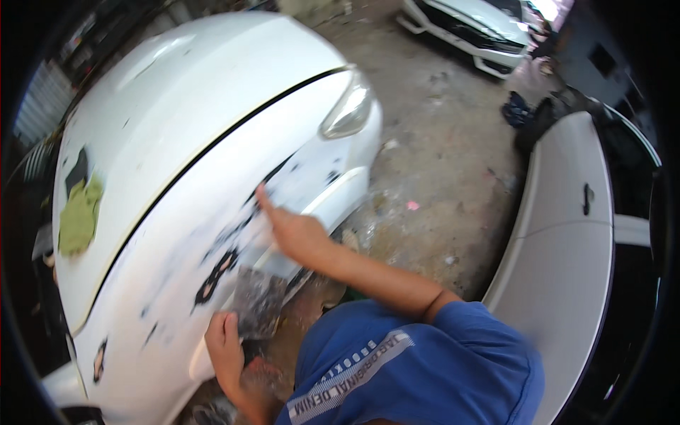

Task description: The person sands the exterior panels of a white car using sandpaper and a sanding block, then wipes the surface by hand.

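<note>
A white car fender (177, 234) lies before me, with black scuffs and bare, chipped patches in its paint. My right hand (297, 230) reaches over it. Its index finger is stretched out, the tip at a dark streak below the headlight (348, 108), and I see nothing held in it. Lower down, my left hand (225, 347) is closed at the edge of a dark grey sheet (258, 303), perhaps sandpaper. The sheet hangs beside a chipped black patch (214, 278) near the wheel arch; the left fingers are partly hidden.
A green cloth (80, 218) rests on the white hood (163, 85). Another white car (559, 262) stands close on my right, and a third white car (471, 32) is parked at the far end. Between them runs a stained concrete floor (432, 156), with a dark bundle (517, 110) on it.
</note>
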Demonstrator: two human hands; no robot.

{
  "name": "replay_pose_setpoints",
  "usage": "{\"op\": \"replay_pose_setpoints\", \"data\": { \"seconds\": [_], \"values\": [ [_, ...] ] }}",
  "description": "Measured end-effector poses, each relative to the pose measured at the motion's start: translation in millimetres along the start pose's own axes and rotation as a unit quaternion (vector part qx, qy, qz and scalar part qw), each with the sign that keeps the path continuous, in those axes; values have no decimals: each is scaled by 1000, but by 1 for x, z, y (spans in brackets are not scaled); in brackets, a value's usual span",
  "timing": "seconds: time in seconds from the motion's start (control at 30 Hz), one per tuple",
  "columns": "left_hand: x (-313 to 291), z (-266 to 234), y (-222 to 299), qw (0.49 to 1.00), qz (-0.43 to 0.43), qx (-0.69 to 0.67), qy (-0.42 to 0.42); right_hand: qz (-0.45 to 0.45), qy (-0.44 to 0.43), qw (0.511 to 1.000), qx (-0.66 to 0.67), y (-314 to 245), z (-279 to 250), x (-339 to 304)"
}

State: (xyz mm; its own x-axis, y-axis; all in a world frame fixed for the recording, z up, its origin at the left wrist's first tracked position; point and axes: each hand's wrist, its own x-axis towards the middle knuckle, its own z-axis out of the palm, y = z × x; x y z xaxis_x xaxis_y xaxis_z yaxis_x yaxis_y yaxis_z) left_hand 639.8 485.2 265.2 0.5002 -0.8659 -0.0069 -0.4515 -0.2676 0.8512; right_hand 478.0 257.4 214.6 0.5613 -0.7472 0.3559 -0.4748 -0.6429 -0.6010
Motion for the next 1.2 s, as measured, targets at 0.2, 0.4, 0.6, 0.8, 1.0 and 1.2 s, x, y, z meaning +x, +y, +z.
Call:
{"op": "replay_pose_setpoints", "data": {
  "seconds": [0.2,0.4,0.6,0.8,1.0,1.2],
  "values": [
    [3,-4,10,1000,5,-1,-16,-45,-68,996,-47,-7,-14,-15],
    [3,-11,14,999,24,11,-21,-82,-135,987,-40,-14,-11,-34],
    [-5,-21,14,998,52,6,19,-92,-79,991,-50,-34,-10,-9],
    [2,-15,3,999,30,-31,3,-106,-70,991,-40,-20,3,-20],
    [-4,-18,1,997,-16,-70,16,-95,-115,987,-55,-34,8,-25],
    [-9,-19,7,997,-34,-66,19,-94,-111,988,-43,-31,10,-34]
  ]
}}
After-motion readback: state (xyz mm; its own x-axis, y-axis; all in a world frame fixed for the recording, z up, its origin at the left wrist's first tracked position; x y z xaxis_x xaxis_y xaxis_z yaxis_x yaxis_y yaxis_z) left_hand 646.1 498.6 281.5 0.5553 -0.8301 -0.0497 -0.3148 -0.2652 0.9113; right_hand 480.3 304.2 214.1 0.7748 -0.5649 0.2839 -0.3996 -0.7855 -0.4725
